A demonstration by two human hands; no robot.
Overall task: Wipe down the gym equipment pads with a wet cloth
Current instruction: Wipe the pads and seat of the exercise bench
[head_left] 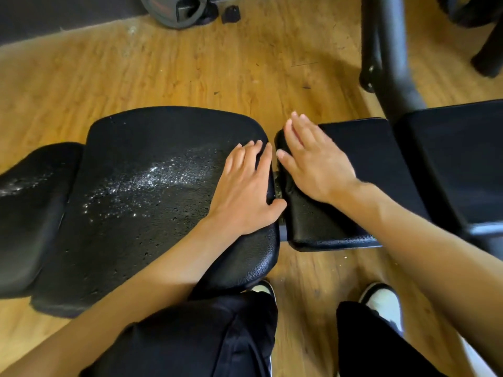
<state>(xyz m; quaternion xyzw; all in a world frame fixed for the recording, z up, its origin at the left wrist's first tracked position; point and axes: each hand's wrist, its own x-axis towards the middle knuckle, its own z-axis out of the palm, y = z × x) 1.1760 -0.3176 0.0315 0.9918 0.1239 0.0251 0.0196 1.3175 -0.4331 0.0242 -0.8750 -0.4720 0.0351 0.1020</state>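
Two hands, both flat with nothing gripped, as far as I can see. My left hand (245, 186) lies spread open on the big seat pad (163, 131), with wet droplets glinting just left of its fingers. Right hand (313, 164) presses open-palmed on the narrower pad (362, 148) beside it. The dark rumpled bit (281, 144) under its fingertips could be cloth or pad, I can't tell.

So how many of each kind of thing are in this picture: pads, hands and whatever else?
Black pads: 4
Hands: 2
Shoes: 2
Weight plate: 1
Total: 9
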